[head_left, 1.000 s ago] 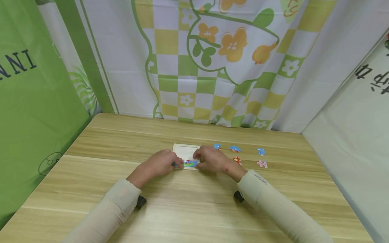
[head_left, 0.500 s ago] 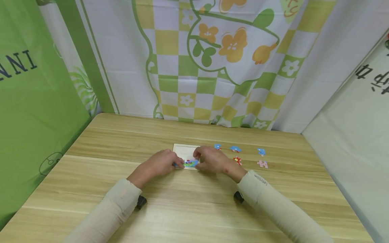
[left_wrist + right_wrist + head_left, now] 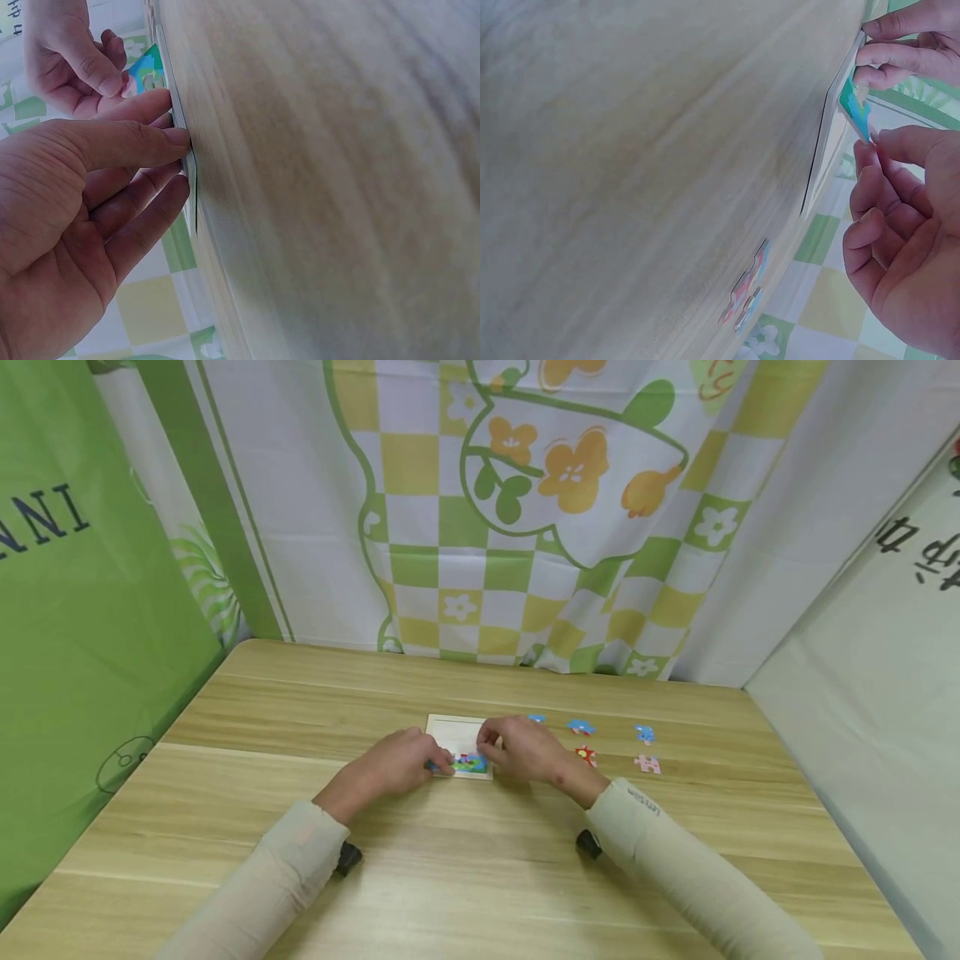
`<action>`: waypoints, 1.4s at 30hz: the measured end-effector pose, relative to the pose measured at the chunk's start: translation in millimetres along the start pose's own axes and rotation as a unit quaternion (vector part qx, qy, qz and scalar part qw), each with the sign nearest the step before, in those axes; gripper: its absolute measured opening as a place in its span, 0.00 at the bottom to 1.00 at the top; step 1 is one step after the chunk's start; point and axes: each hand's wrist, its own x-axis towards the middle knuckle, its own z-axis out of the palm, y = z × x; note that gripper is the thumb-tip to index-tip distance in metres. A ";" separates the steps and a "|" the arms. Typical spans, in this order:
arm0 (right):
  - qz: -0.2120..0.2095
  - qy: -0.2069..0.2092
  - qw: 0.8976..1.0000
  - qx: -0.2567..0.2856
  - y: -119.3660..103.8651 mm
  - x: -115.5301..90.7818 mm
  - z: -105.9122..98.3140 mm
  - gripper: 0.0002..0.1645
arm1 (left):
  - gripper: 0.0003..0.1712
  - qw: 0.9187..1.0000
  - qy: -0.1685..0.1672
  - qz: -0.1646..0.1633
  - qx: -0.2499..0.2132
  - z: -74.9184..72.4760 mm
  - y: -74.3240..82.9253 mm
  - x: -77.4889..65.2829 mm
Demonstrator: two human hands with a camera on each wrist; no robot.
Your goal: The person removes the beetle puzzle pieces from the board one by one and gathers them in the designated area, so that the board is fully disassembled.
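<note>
A small pale wooden puzzle frame (image 3: 453, 732) lies on the table, with colourful pieces (image 3: 471, 764) along its near side. The left hand (image 3: 401, 764) holds the frame's near left corner; in the left wrist view its thumb is at the outer edge and its fingers reach inside. My right hand (image 3: 525, 750) is at the frame's right side. Between its thumb and index fingertip it pinches the edge of a green and blue puzzle piece (image 3: 856, 111), which stands tilted up from the frame. The same piece (image 3: 144, 71) shows beyond the left fingers, which hide part of it.
Several loose puzzle pieces lie right of the frame, among them a blue one (image 3: 581, 727), a red and yellow one (image 3: 585, 756) and a pink one (image 3: 647, 765). A patterned curtain (image 3: 480, 560) hangs behind the table (image 3: 465, 877).
The right hand's thumb has moved slightly up and away from the near edge, uncovering more of the frame's near right corner. The left hand has stayed in place.
</note>
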 end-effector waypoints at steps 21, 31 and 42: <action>-0.002 0.008 1.000 0.016 -1.8 -3.6 -3.3 0.06 | 0.17 1.000 -0.003 -0.005 -0.005 0.3 1.0 0.3; 0.017 0.004 0.999 0.033 1.9 -21.5 -24.1 0.08 | 0.17 1.000 -0.005 -0.020 -0.012 1.3 1.2 -0.8; 0.040 0.024 0.995 0.083 21.4 -70.8 -56.1 0.09 | 0.16 1.000 -0.008 -0.020 -0.010 1.2 0.7 -1.7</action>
